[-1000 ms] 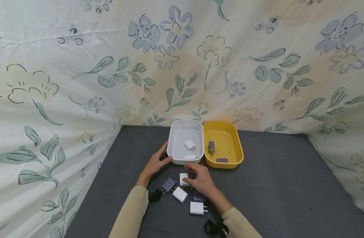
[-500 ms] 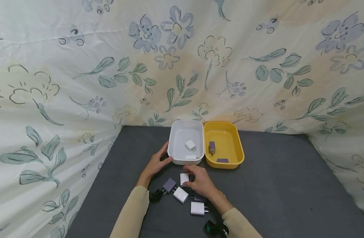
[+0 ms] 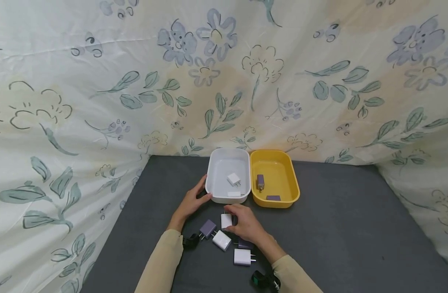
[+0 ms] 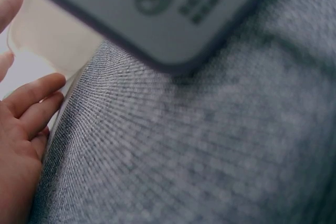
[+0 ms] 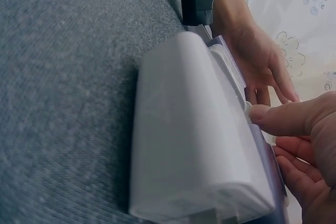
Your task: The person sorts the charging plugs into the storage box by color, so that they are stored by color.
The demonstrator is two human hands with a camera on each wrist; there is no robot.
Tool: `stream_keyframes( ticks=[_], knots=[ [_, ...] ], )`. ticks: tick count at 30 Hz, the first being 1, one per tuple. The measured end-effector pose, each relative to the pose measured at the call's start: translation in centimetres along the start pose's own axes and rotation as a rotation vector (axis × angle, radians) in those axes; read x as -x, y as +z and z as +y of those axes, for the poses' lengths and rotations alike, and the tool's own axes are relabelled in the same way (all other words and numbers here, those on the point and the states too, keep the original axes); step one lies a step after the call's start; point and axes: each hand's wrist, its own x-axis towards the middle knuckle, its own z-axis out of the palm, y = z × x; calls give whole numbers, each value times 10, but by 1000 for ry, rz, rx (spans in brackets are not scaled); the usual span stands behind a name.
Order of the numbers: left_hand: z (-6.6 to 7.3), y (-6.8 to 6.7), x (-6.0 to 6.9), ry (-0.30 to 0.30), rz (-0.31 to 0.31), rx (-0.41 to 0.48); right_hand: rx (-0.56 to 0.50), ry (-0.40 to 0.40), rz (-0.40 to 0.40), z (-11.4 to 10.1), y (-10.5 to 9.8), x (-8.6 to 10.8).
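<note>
On my feed the thumb and index finger of the right hand (image 3: 244,221) close narrowly on the upright-lying white charger (image 3: 226,221), one at its near end, one by its prongs. I judge that end-to-end pinch leaves its long sides free; I can't tell whether it has left the dark tabletop (image 3: 337,228). It sits just short of the white bin (image 3: 213,173).

The left hand (image 3: 190,202) holds nothing: its thumb is at the bin's near corner and its fingers, well apart from the thumb, rest against the side, presumably steadying it.

Under the right wrist I see a partly covered purple charger (image 3: 244,243); nearer the person lies the front white charger (image 3: 243,257), and leftward the tilted white charger (image 3: 222,240) beside the left purple charger (image 3: 207,228). All stay within easy reach, I'd say.

Farther out, the white bin holds white pieces, while the yellow bin (image 3: 282,175), snug alongside, holds purple ones; I read that placement as by colour, the pairing shortening each reach.
</note>
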Motion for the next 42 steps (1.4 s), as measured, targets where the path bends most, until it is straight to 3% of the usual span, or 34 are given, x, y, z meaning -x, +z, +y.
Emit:
stream_keyframes(
  ticks=[2,9,25,42],
  knots=[
    [0,-1,0,5,0,3,11,-2,-10,-1,0,-1],
    [38,-11,11,-6,-70,18,43,-21,-13,-1,0,-3],
    [35,-10,13,-15,-70,16,26,-63,6,4,5,-4],
    [35,-10,12,8,-78,13,-103,-30,70,0,2,-6]
  ],
)
